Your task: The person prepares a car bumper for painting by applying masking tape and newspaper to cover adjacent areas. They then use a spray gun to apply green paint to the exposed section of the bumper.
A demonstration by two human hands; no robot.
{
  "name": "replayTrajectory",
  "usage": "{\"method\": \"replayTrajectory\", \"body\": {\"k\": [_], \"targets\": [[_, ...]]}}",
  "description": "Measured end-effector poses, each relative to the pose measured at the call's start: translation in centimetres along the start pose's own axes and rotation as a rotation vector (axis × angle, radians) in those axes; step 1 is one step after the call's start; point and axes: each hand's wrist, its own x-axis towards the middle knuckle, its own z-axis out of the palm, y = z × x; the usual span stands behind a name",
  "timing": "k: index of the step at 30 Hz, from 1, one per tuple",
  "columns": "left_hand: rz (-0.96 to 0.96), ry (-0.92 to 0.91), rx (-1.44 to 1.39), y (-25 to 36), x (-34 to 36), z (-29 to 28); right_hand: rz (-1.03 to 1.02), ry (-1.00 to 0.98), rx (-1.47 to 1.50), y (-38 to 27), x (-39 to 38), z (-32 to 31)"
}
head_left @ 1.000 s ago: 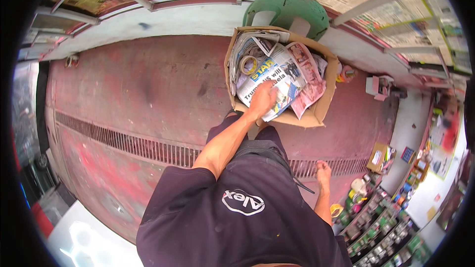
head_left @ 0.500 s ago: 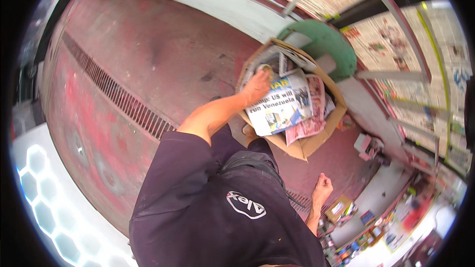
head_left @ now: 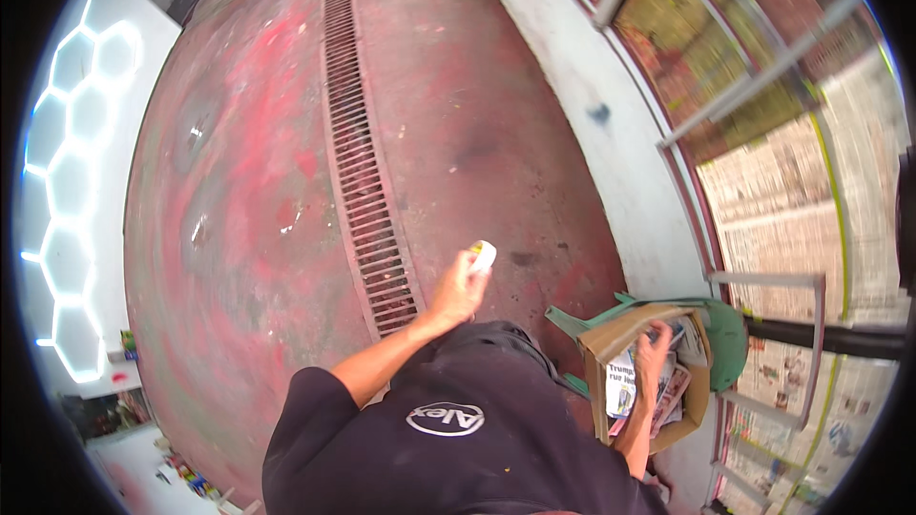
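My left hand is closed on a small roll of tape, white with a yellow part, held out over the floor in front of me. My right hand reaches over the cardboard box at my right, its fingers bent and a little apart among the papers. Several newspapers lie in the box, partly hidden behind my right hand and forearm. Whether the fingertips touch a sheet cannot be made out.
A green plastic chair or stool stands under the box, beside the white wall. Newspaper-covered panels line the right side. A long metal drain grate runs along the red-stained floor. Hexagonal lights glow at the left.
My view has swung, so the box now sits at lower right. My left hand has left the box with the tape roll. My right hand has come over to the newspapers.
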Motion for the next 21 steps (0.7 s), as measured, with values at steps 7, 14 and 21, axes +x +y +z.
{"method": "replayTrajectory", "body": {"k": [7,14,21], "targets": [[-0.182,0.560,-0.285,-11.2,6.6,-20.7,0.507,-0.534,0.158,-3.1,4.3,19.9],[-0.374,0.742,-0.184,-16.6,15.0,-32.9,-0.144,-1.047,-0.206,-3.0,11.2,36.8],[-0.558,0.611,0.421,-31.0,20.8,-40.0,1.048,-0.609,0.465,-27.0,34.7,64.2]]}}
